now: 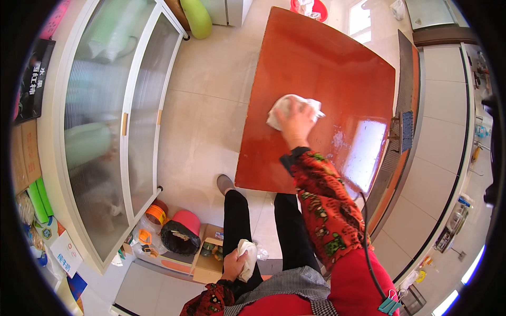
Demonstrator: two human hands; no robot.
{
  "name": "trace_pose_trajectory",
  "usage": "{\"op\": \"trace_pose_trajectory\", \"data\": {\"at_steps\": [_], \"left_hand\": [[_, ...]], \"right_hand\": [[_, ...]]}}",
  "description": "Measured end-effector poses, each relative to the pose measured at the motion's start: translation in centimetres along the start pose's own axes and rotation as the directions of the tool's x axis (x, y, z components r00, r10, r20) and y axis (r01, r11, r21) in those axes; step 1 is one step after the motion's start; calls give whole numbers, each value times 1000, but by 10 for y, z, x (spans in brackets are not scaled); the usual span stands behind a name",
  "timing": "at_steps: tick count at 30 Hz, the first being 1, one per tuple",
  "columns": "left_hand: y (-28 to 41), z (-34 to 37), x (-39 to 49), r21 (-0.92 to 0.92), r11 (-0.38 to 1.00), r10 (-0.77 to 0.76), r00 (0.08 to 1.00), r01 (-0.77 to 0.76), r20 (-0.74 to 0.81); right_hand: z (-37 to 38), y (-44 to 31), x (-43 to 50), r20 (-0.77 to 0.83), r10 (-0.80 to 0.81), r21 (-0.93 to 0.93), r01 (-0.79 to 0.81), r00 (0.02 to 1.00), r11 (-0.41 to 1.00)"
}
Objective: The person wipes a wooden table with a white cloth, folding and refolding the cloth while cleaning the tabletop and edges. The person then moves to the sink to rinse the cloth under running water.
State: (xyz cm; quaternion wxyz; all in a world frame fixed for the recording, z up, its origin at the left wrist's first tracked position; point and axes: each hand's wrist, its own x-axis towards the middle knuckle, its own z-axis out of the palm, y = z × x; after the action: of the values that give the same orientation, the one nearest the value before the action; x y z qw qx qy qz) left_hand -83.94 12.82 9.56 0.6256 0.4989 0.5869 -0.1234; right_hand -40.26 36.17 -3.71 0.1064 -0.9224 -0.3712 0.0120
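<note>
My right hand [296, 120] presses a white cloth [280, 112] flat on the red-brown, glossy tabletop [316, 63], left of the middle; the hand is slightly blurred. Low in the view, in front of my left thigh, my left hand [236, 264] grips a second, bunched whitish cloth [247, 258]. Light glares off the tabletop's right near part, beside a pale worn patch.
A white-framed, ribbed-glass cabinet [126, 118] stands at left. Near my feet are a pink bin [187, 223] with a black liner and a cardboard box [207, 272]. A red basin [319, 10] lies beyond the table. A counter runs along the right.
</note>
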Motion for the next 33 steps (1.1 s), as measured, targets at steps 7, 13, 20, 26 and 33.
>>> {"op": "trace_pose_trajectory", "data": {"at_steps": [7,13,20,26,33], "left_hand": [[8,-8,2,63,998,-11,1000,11,2],[6,-10,7,-36,999,31,999,-32,-21],[-12,-11,3,-59,998,9,1000,-10,-18],[-7,-18,8,-45,999,16,1000,-15,11],[-12,-39,19,-1,1000,3,998,-3,56]], "right_hand": [[-33,-19,-150,189,-603,214,567,775,795],[-46,52,-97,355,-310,92,297,882,950],[15,-28,39,9,-197,247,188,980,951],[-12,-49,-131,146,-570,194,541,809,818],[-66,29,-176,450,-489,230,432,748,872]]}}
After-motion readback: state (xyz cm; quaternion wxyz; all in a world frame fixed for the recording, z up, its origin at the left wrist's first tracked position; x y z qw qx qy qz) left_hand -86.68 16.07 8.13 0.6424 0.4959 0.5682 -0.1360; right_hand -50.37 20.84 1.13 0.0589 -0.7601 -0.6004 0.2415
